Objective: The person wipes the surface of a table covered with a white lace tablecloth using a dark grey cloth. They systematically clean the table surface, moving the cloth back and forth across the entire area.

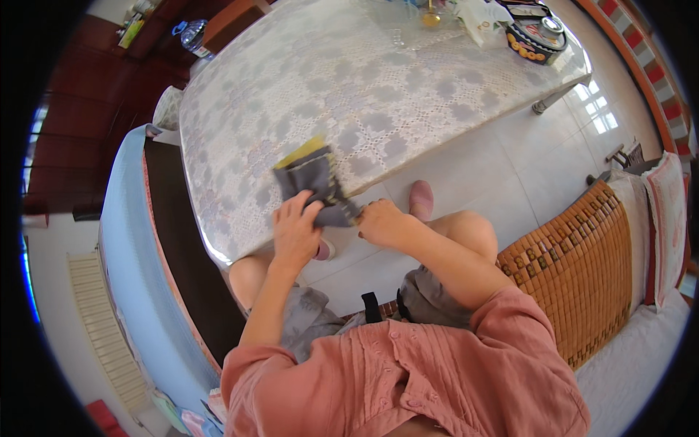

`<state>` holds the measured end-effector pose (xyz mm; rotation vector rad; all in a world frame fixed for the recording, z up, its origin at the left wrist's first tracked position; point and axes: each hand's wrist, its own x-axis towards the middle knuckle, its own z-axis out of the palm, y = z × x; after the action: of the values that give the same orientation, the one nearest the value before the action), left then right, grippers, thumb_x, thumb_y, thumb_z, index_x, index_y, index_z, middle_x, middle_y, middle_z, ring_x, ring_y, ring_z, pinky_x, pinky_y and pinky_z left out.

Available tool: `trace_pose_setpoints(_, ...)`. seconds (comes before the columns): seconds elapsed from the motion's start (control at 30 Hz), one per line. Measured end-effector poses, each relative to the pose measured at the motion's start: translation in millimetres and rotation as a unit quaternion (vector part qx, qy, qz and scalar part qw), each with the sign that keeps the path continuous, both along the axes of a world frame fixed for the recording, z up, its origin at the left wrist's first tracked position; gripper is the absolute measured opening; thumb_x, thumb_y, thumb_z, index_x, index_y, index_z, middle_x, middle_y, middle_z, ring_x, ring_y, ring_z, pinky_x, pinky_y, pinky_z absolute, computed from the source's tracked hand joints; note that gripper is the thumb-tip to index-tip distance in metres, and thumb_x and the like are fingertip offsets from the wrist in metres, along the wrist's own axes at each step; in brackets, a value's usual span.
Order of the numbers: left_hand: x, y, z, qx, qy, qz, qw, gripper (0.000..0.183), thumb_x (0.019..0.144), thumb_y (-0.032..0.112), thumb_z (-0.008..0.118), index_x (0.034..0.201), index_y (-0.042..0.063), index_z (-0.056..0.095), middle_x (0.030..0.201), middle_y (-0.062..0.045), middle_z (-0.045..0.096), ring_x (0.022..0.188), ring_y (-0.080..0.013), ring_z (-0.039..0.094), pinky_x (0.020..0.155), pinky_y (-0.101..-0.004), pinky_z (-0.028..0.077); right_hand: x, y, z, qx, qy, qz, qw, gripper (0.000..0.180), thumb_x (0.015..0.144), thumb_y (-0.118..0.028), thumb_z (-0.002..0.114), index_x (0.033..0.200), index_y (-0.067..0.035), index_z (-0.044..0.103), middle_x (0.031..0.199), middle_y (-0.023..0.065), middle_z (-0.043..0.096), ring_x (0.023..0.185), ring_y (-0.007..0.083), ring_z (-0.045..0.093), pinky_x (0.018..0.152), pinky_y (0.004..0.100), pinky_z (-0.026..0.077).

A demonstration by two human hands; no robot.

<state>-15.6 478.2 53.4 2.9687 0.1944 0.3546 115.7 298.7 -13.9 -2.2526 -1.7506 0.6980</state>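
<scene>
A dark grey fabric piece with a yellow top edge and pale stitches along its side is held over the near edge of the table. My left hand grips its lower left part, thumb and fingers spread across the cloth. At the lower right corner of the fabric, the curled fingers of my right hand pinch its edge. The far end of the piece is blurred. Whether a needle or thread sits between my right fingertips cannot be made out.
A lace-patterned cover lies on the table. At its far right stand a round black tin and a white plastic bag. A bamboo mat covers the seat at my right. A blue-covered bench or sofa is at my left.
</scene>
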Motion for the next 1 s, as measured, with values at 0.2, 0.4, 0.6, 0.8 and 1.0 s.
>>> trace_pose_setpoints(0.2, -91.3, 53.3, 21.5, 0.031, 0.049, 0.163, 0.985, 0.042, 0.074, 0.001, 0.071, 0.113, 0.012, 0.06, 0.139, -0.009, 0.059, 0.124, -0.0365, 0.058, 0.101, -0.0489, 0.048, -0.4, 10.4, 5.2, 0.01, 0.023, -0.003, 1.0, 0.023, 0.091, -0.023, 0.068, 0.108, -0.01, 0.076, 0.106, 0.0141, 0.077, 0.101, 0.0322, 0.075, 0.086, 0.0472, 0.056)
trace_pose_setpoints(0.4, -137.7, 109.9, 7.8, -0.02, 0.056, 0.305, 0.95, 0.035, 0.074, -0.001, 0.071, 0.105, 0.006, 0.057, 0.129, -0.011, 0.061, 0.118, -0.0391, 0.059, 0.1, -0.0456, 0.048, 6.0, 9.8, -0.9, -0.017, 0.038, 0.019, 0.999, 0.029, 0.088, -0.028, 0.076, 0.107, -0.006, 0.073, 0.105, 0.0161, 0.073, 0.102, 0.0352, 0.072, 0.088, 0.0485, 0.055)
trace_pose_setpoints(0.6, -84.6, 137.7, -29.3, -0.145, -0.086, 0.29, 0.942, 0.037, 0.073, 0.01, 0.071, 0.109, 0.003, 0.065, 0.124, -0.015, 0.061, 0.118, -0.0378, 0.058, 0.104, -0.0442, 0.045, -7.3, 16.9, -1.3, 0.026, 0.003, 0.019, 0.999, 0.022, 0.087, -0.022, 0.071, 0.104, -0.009, 0.074, 0.103, 0.016, 0.075, 0.096, 0.0357, 0.074, 0.083, 0.0491, 0.056)
trace_pose_setpoints(0.8, 84.4, 48.2, -37.2, -0.094, -0.165, 0.103, 0.976, 0.037, 0.08, 0.013, 0.07, 0.116, 0.009, 0.069, 0.133, -0.019, 0.06, 0.123, -0.0409, 0.055, 0.107, -0.0514, 0.044, -12.3, 25.1, -22.0, 0.04, -0.007, 0.023, 0.999, 0.031, 0.087, -0.031, 0.077, 0.108, -0.008, 0.073, 0.104, 0.015, 0.075, 0.098, 0.035, 0.074, 0.084, 0.0491, 0.056)
trace_pose_setpoints(1.0, 131.7, 25.2, -12.8, -0.106, -0.087, 0.073, 0.988, 0.032, 0.079, 0.01, 0.063, 0.111, 0.016, 0.068, 0.134, -0.005, 0.061, 0.127, -0.032, 0.055, 0.104, -0.0507, 0.043, -5.9, 36.3, -23.2, 0.0, -0.005, 0.023, 1.0, 0.031, 0.09, -0.031, 0.075, 0.109, -0.007, 0.071, 0.105, 0.0151, 0.075, 0.101, 0.0342, 0.073, 0.085, 0.0496, 0.056)
